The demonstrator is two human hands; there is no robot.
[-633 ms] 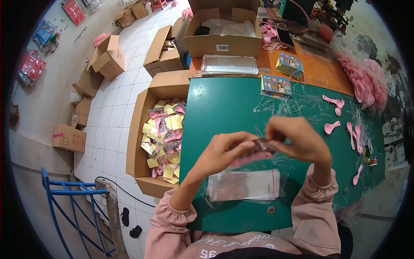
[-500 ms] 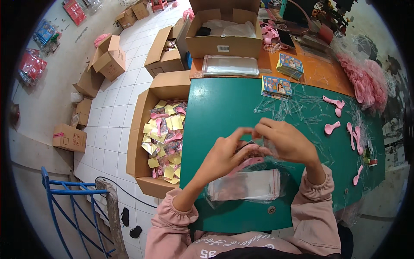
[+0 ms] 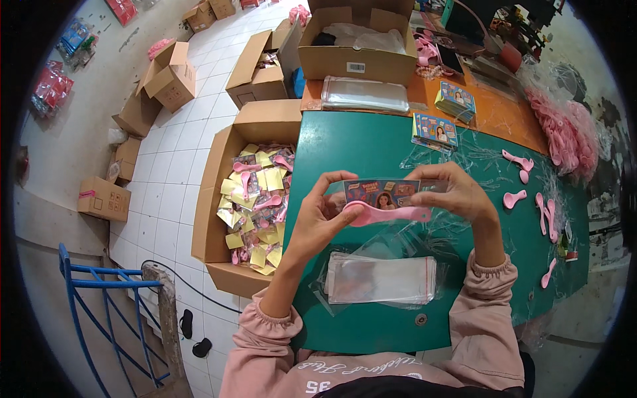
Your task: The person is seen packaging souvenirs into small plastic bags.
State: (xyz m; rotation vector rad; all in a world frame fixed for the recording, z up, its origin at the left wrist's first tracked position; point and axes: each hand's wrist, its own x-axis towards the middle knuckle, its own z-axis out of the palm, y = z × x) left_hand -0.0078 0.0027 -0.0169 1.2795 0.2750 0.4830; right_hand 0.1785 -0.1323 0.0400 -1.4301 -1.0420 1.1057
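A pink measuring spoon (image 3: pixel 391 214) and a colourful printed card (image 3: pixel 363 191) are held level above the green table (image 3: pixel 352 152). Clear plastic shows around the card; whether the spoon lies inside it or in front, I cannot tell. My left hand (image 3: pixel 317 215) pinches the left end, thumb on the spoon's bowl. At the other end my right hand (image 3: pixel 458 191) is closed on the clear bag and card, thumb on the front near the spoon's handle. Below them lies a stack of clear plastic bags (image 3: pixel 381 280).
On the left, an open carton (image 3: pixel 213 192) holds several packed spoons and cards. Loose pink spoons (image 3: pixel 514 199) and plastic scraps lie on the right. Card stacks (image 3: pixel 434 132), more clear bags (image 3: pixel 365 95) and a cardboard box (image 3: pixel 352 65) stand at the back. A blue rail (image 3: pixel 109 270) is at lower left.
My hands have spread apart and turned the bundle, so the card's printed front and the whole spoon now show. The view has shifted slightly.
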